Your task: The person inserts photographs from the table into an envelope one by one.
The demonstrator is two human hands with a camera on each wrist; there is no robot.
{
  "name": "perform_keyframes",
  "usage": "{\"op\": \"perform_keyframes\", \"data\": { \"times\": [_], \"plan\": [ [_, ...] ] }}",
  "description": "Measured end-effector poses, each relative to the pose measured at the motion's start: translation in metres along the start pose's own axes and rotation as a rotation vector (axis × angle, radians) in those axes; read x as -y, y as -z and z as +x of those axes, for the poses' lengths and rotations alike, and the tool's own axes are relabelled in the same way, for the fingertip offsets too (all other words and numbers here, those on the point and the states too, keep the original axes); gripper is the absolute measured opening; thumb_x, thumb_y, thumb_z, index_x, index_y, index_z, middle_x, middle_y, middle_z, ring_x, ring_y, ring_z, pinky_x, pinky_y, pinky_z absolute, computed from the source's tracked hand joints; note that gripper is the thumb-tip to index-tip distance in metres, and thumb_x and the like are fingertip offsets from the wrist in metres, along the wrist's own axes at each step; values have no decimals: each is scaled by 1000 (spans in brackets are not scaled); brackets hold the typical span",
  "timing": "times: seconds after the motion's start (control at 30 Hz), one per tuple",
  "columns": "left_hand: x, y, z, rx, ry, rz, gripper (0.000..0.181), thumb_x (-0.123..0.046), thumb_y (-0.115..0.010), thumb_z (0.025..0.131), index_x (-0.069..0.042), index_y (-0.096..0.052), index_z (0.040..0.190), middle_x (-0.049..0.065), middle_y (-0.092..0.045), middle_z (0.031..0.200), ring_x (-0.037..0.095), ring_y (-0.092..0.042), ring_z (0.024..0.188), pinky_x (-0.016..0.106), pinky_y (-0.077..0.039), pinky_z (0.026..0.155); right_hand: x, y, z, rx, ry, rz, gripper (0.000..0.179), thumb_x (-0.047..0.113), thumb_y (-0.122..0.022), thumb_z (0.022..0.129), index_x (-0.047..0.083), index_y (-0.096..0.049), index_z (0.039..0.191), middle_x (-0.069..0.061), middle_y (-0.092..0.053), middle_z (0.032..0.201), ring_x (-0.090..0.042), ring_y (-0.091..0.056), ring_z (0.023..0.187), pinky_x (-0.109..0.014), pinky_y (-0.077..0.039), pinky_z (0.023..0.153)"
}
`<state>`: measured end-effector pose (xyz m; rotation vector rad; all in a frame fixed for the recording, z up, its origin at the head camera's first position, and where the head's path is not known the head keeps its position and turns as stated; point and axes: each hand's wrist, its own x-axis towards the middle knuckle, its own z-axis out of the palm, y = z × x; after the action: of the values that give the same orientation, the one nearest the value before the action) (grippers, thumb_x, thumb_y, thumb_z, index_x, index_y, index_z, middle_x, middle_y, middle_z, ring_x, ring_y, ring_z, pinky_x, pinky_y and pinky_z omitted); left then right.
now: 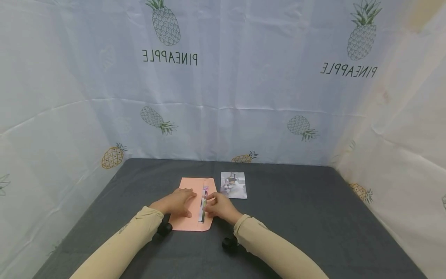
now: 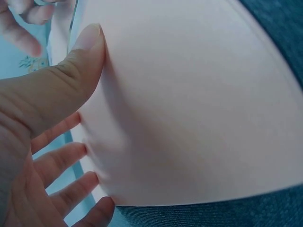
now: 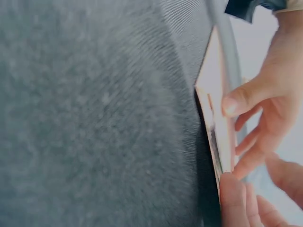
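Observation:
A peach envelope [image 1: 186, 223] lies on the dark cloth with its flap side on the right. From its opening shows a narrow strip of a printed picture [image 1: 201, 213], the rest hidden inside. My left hand [image 1: 179, 202] rests on the envelope, thumb and fingers spread; in the left wrist view the thumb [image 2: 85, 52] presses its face near the opening. My right hand [image 1: 221, 207] is at the opening, fingertips [image 3: 232, 189] touching the picture's edge, with its thumb standing apart from them in the right wrist view.
A second printed picture [image 1: 240, 190] lies flat just beyond the envelope's right side. Dark cloth [image 1: 296, 217] covers the table. A pale curtain [image 1: 223, 77] with pineapple prints hangs around its back and sides. Dark wrist devices [image 1: 230, 244] sit below both forearms.

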<state>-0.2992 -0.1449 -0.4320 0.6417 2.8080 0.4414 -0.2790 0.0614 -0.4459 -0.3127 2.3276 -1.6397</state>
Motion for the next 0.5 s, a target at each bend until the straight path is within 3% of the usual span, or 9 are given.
{"op": "perform_keyframes", "data": {
  "times": [0.23,0.37,0.5],
  "plan": [
    [1,-1,2,1,10,14,70,-28,-83,75,-6,-54,135,18,-42,149,40,-34,138,53,-32,111,-2,21,-10,56,79,106,45,6,-67,89,-10,-50,128,-18,-63,99,-29,-68,89,-42,-58,79],
    [2,-2,2,-2,16,1,71,-28,-83,75,-6,-54,136,18,-41,149,39,-34,139,52,-31,112,-6,39,-10,4,95,107,47,9,-66,91,-11,-49,130,-21,-61,104,-37,-66,100,-43,-58,79],
    [1,-2,0,3,17,-10,71,-27,-83,75,-6,-54,137,17,-41,150,39,-33,139,52,-30,113,-12,62,-6,-104,93,87,44,9,-66,91,-9,-51,129,-23,-60,108,-40,-64,102,-42,-58,78]
  ]
}}
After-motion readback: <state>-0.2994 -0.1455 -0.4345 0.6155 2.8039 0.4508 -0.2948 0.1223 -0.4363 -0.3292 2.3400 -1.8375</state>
